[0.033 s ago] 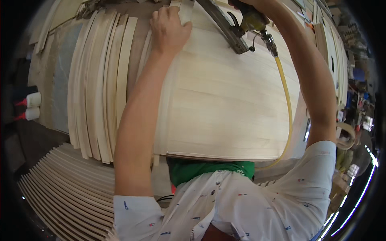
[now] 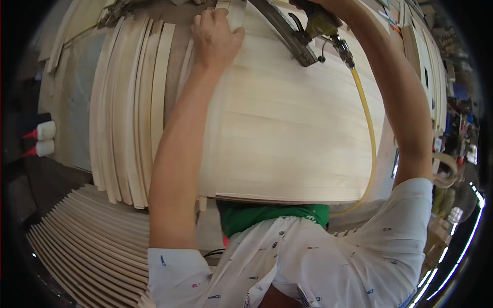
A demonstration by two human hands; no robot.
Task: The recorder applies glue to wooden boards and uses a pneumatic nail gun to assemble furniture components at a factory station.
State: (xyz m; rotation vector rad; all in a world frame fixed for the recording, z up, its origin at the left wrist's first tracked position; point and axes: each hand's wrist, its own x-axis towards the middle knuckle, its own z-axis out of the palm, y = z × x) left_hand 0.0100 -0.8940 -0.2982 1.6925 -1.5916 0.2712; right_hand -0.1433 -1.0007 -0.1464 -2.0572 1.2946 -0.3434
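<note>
Left hand (image 2: 216,38) palm down near the far left edge of a pale wooden panel (image 2: 292,128), knuckles bent, thumb spread out to the right; fingertips tucked out of sight, so cannot tell if it pinches anything or just presses down; right hand (image 2: 328,4) clenched round the handle of a nail gun (image 2: 321,24), most of its fingers cut off by the upper edge; the tool's dark magazine (image 2: 282,30) slants over the panel, its upper end out of frame, and contact with the wood is hard to judge; yellow hose (image 2: 368,123) runs from the metal fitting down the panel's right side, its lower end lost near the shirt (image 2: 328,256); panel lies flat on the desk (image 2: 179,42), far edge not fully visible, left edge partly behind the forearm; loose wood strips (image 2: 128,113) lie side by side to its left, thin slats (image 2: 87,246) at lower left, partly covered by the sleeve; two white bottles (image 2: 46,130) with red tips at far left; right-hand background blurred, items unreadable.
</note>
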